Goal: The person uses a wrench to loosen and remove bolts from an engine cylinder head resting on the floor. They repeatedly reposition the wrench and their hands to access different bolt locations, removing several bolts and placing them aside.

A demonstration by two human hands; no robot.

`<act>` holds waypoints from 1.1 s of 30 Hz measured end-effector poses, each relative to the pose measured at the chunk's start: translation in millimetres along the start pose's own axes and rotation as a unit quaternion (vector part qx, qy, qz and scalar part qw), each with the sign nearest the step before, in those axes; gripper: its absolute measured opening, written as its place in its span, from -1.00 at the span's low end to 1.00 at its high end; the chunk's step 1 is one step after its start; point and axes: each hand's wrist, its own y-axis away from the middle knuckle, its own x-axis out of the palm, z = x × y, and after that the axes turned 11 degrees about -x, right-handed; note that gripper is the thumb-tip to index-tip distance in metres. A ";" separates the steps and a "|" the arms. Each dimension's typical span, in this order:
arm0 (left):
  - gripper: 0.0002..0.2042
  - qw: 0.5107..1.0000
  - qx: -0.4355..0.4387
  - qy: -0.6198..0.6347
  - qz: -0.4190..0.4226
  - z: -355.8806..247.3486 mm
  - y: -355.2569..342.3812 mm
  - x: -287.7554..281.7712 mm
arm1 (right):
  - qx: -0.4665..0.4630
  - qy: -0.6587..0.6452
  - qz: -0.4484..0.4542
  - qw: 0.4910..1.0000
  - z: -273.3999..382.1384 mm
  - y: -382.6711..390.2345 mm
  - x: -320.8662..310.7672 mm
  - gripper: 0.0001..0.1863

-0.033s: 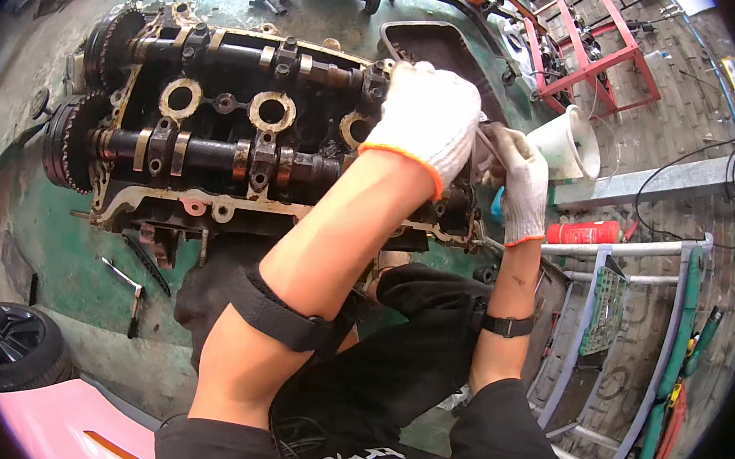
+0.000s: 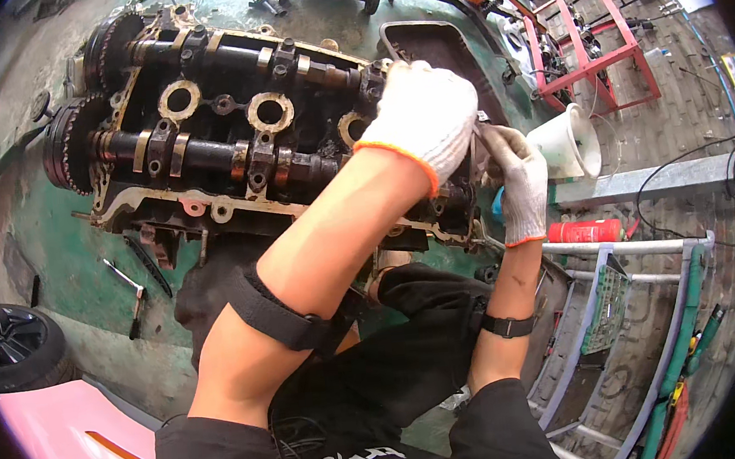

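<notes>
Left hand (image 2: 424,120): white-gloved, pressed on the greasy black metal cylinder head (image 2: 229,145)'s right end; grip unclear.
Right hand (image 2: 516,183): beside it, pinching something small.
Risk: oily gloves could slip.

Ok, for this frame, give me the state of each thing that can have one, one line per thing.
Cylinder head: cover off, camshafts and sprockets exposed, lying on the green surface.
Left hand: gloved, resting on the head's right end.
Right hand: gloved, fingers closed at the head's right end; what they grip is hidden.
White bucket: tipped on its side, mouth open.
Red canister: lying flat.
Wrench: lying loose, untouched.
</notes>
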 end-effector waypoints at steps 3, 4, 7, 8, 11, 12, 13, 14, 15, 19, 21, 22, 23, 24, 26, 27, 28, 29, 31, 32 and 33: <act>-0.84 1.000 0.004 0.028 -0.006 5.9 -4.3 1.3 | 0.006 -0.021 0.024 0.999 18.7 8.1 -2.7 -0.72; -0.83 0.999 0.001 0.046 -0.002 7.4 -6.3 1.4 | -0.003 -0.025 0.021 0.999 24.0 9.3 -3.2 -0.73; -0.82 0.998 0.001 0.052 -0.041 9.5 -11.7 -0.6 | -0.033 0.021 -0.018 0.999 34.6 14.7 -4.8 -0.73; -0.82 0.998 0.004 0.050 -0.038 10.6 -13.1 -2.3 | -0.048 0.032 -0.027 0.998 36.5 16.8 -5.1 -0.72; -0.71 1.000 -0.009 0.016 0.009 12.9 -14.5 -6.5 | -0.013 0.028 -0.004 1.000 37.0 25.9 -4.8 -0.69; -0.59 0.999 -0.021 -0.005 0.042 13.6 -15.0 -7.2 | -0.002 0.018 0.004 1.000 35.9 29.2 -3.9 -0.69; -0.62 0.998 -0.024 -0.017 0.061 13.7 -15.7 -7.2 | 0.008 -0.002 -0.004 1.000 33.4 30.4 -0.2 -0.70; -0.63 0.997 -0.022 -0.025 0.064 13.0 -15.9 -6.5 | 0.033 0.004 -0.004 0.999 32.6 34.1 -0.3 -0.70; -0.64 0.998 -0.016 -0.033 0.051 12.6 -16.1 -6.0 | 0.019 0.003 -0.006 1.000 30.8 35.3 2.7 -0.70; -0.69 0.998 -0.002 -0.047 0.030 13.3 -17.2 -5.4 | -0.014 0.008 0.008 1.000 29.5 39.8 7.9 -0.69; -0.70 0.998 -0.004 -0.050 0.035 13.6 -17.6 -5.5 | -0.016 0.009 0.020 1.000 31.2 40.4 8.3 -0.68; -0.70 0.998 -0.005 -0.056 0.040 13.4 -17.8 -5.3 | -0.016 0.012 0.030 0.999 32.3 40.7 8.1 -0.67; -0.70 0.997 -0.007 -0.061 0.043 13.2 -17.7 -5.2 | -0.016 0.021 0.032 0.999 33.5 41.1 7.8 -0.66; -0.71 0.997 -0.004 -0.065 0.044 12.8 -17.3 -5.0 | -0.014 0.032 0.038 0.999 34.6 41.8 7.1 -0.65; -0.71 0.996 0.002 -0.075 0.049 11.7 -16.5 -4.3 | -0.013 0.032 0.051 0.998 36.2 43.6 7.3 -0.64; -0.71 0.996 -0.006 -0.071 0.057 11.0 -16.5 -3.7 | -0.015 0.020 0.057 0.998 36.5 44.8 7.9 -0.63; -0.71 0.995 -0.006 -0.076 0.057 10.6 -16.4 -3.2 | -0.016 0.009 0.064 0.998 36.6 45.7 8.2 -0.62; -0.71 0.995 -0.006 -0.080 0.057 10.1 -16.3 -2.5 | -0.021 0.014 0.068 0.997 36.5 46.7 8.6 -0.60; -0.70 0.995 -0.005 -0.083 0.054 9.7 -15.9 -1.3 | -0.037 0.030 0.066 0.997 35.3 47.4 9.3 -0.59; -0.70 0.995 -0.004 -0.082 0.052 9.6 -15.7 -0.7 | -0.044 0.039 0.066 0.996 34.3 47.4 10.0 -0.59; -0.70 0.995 -0.001 -0.087 0.052 9.5 -15.6 -0.2 | -0.042 0.039 0.071 0.996 33.4 47.3 9.5 -0.59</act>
